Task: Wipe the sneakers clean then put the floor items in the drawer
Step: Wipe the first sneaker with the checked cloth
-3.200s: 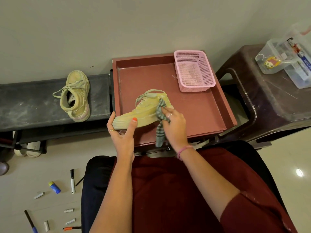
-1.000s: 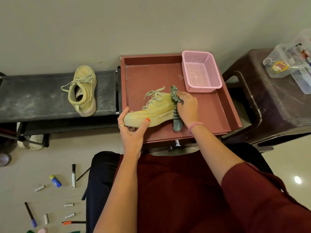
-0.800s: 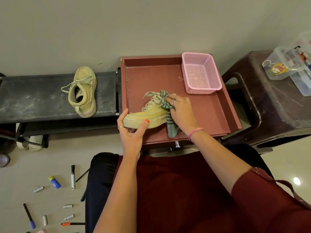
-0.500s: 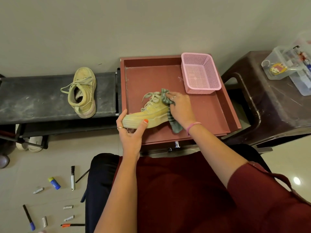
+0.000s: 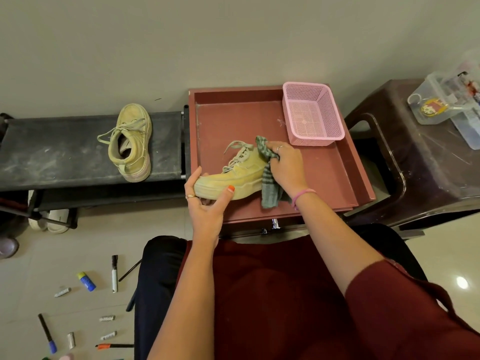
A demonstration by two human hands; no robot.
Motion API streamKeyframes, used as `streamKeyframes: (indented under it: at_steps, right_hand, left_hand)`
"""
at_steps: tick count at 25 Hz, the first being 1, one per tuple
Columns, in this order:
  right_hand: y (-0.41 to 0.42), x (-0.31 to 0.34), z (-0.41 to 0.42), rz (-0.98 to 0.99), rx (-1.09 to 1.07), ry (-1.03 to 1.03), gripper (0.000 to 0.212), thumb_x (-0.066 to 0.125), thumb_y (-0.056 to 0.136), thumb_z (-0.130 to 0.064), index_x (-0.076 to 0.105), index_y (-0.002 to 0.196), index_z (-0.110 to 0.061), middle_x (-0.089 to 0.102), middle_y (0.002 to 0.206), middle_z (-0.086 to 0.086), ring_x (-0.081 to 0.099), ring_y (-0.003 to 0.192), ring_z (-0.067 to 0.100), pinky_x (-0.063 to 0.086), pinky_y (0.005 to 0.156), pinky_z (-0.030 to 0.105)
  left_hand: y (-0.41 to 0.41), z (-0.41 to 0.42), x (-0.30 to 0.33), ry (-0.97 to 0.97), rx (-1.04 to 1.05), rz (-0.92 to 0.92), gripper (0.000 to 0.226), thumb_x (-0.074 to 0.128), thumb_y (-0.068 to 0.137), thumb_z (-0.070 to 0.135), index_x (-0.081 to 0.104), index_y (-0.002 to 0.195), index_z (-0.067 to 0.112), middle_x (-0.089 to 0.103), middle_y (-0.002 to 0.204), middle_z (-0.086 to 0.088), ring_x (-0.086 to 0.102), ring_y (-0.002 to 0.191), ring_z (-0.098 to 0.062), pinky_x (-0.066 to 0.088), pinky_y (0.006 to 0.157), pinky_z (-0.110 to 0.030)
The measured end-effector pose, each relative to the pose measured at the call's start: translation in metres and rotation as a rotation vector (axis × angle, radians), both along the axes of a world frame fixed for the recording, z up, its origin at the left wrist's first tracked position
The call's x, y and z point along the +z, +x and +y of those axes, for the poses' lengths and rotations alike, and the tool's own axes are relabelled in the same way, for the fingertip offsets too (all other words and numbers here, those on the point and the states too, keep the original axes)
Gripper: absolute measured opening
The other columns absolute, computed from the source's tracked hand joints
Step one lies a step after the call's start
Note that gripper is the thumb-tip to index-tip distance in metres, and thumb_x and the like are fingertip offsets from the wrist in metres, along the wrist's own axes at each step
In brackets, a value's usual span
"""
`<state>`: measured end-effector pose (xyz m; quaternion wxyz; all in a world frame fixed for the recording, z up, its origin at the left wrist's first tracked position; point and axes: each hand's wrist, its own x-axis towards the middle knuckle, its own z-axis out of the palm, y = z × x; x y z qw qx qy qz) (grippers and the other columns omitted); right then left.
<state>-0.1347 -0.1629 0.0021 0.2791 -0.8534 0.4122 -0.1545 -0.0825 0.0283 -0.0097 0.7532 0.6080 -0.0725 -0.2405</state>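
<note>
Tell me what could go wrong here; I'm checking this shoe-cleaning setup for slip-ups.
1. The left hand holds only the toe of the sneaker; a hard rub from the cloth in the right hand might twist it loose.
2. Dirt may fall into the open drawer below.
3. Pens lie on the floor near the feet, easy to step on.

A matt, suede-like yellow-green sneaker (image 5: 235, 178) at centre frame; a striped green woven cloth (image 5: 268, 188); a perforated pink plastic basket (image 5: 313, 115); glossy pale floor tiles (image 5: 31, 271), lower left.
</note>
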Motion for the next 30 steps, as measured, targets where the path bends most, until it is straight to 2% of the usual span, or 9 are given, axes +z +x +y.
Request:
streamKeyframes:
  at_steps: [3,6,8,12,16,21,26,28,30]
  right_hand:
    - [0.013,0.007,0.008,0.052,0.044,-0.015,0.051,0.042,0.080,0.012,0.065,0.120,-0.010,0.062,0.126,0.006,0.053,0.115,0.031,0.036,0.106,0.028]
    - [-0.010,-0.002,0.035,0.063,0.164,-0.101,0.051,0.045,0.081,0.009,0.064,0.123,-0.014,0.060,0.130,0.002,0.052,0.116,0.026,0.023,0.099,0.015]
    - [-0.020,-0.002,0.028,0.058,0.111,-0.110,0.052,0.044,0.081,0.010,0.064,0.123,-0.014,0.059,0.130,0.001,0.051,0.116,0.027,0.017,0.090,0.008]
    - [0.009,0.001,0.019,0.029,-0.031,-0.024,0.050,0.043,0.085,0.010,0.062,0.125,-0.011,0.057,0.133,0.003,0.048,0.117,0.029,0.014,0.086,0.001]
    - [-0.029,-0.015,0.068,-0.058,0.069,-0.095,0.049,0.048,0.086,0.008,0.058,0.130,-0.011,0.054,0.135,0.001,0.046,0.114,0.024,0.023,0.098,0.009]
    - [-0.004,-0.008,0.039,-0.047,-0.165,0.032,0.046,0.046,0.090,0.006,0.057,0.130,-0.012,0.054,0.136,-0.001,0.045,0.116,0.026,0.019,0.091,0.004]
    - [-0.026,-0.005,0.109,-0.113,0.130,-0.023,0.054,0.047,0.084,0.008,0.054,0.133,-0.012,0.050,0.140,-0.001,0.037,0.109,0.016,0.021,0.102,0.013]
    - [-0.031,-0.008,0.085,-0.108,0.131,-0.071,0.054,0.048,0.082,0.012,0.056,0.131,-0.010,0.054,0.136,0.003,0.042,0.109,0.022,0.022,0.102,0.013]
    - [-0.019,-0.010,0.057,-0.092,-0.001,-0.054,0.049,0.049,0.084,0.012,0.059,0.128,-0.007,0.057,0.133,0.005,0.047,0.112,0.029,0.028,0.102,0.015]
  left_hand:
    - [0.000,-0.001,0.001,-0.015,0.011,-0.001,0.070,0.073,0.079,-0.006,0.045,0.131,0.032,0.047,0.136,-0.014,0.060,0.109,-0.007,0.051,0.094,-0.026]
    - [-0.004,0.004,-0.003,0.004,0.003,0.005,0.071,0.073,0.079,-0.006,0.044,0.132,0.030,0.047,0.136,-0.015,0.060,0.106,-0.003,0.051,0.093,-0.026]
    - [-0.003,0.002,-0.001,-0.007,-0.005,0.002,0.071,0.073,0.078,-0.007,0.044,0.130,0.032,0.047,0.136,-0.015,0.060,0.106,-0.004,0.051,0.091,-0.024]
    - [0.004,-0.001,0.000,-0.030,0.020,0.023,0.072,0.071,0.079,-0.009,0.042,0.134,0.026,0.048,0.133,-0.012,0.061,0.105,-0.003,0.051,0.093,-0.026]
    - [-0.002,0.006,-0.007,-0.015,0.039,0.092,0.069,0.073,0.080,-0.005,0.043,0.133,0.029,0.052,0.128,-0.005,0.061,0.107,-0.006,0.051,0.095,-0.029]
    - [0.005,-0.002,-0.001,-0.024,0.108,0.130,0.061,0.072,0.082,-0.002,0.046,0.127,0.030,0.058,0.122,-0.004,0.063,0.104,-0.008,0.052,0.095,-0.028]
    - [0.000,0.003,-0.005,0.011,0.153,0.143,0.058,0.072,0.083,0.001,0.046,0.128,0.027,0.061,0.113,-0.002,0.064,0.097,-0.008,0.054,0.089,-0.028]
    - [0.000,-0.003,-0.002,0.002,0.139,0.141,0.059,0.072,0.083,0.001,0.046,0.128,0.027,0.061,0.114,-0.002,0.064,0.099,-0.008,0.053,0.091,-0.029]
    - [0.002,-0.006,-0.003,0.000,0.129,0.136,0.059,0.073,0.082,0.002,0.047,0.127,0.029,0.061,0.117,-0.003,0.064,0.102,-0.009,0.052,0.094,-0.031]
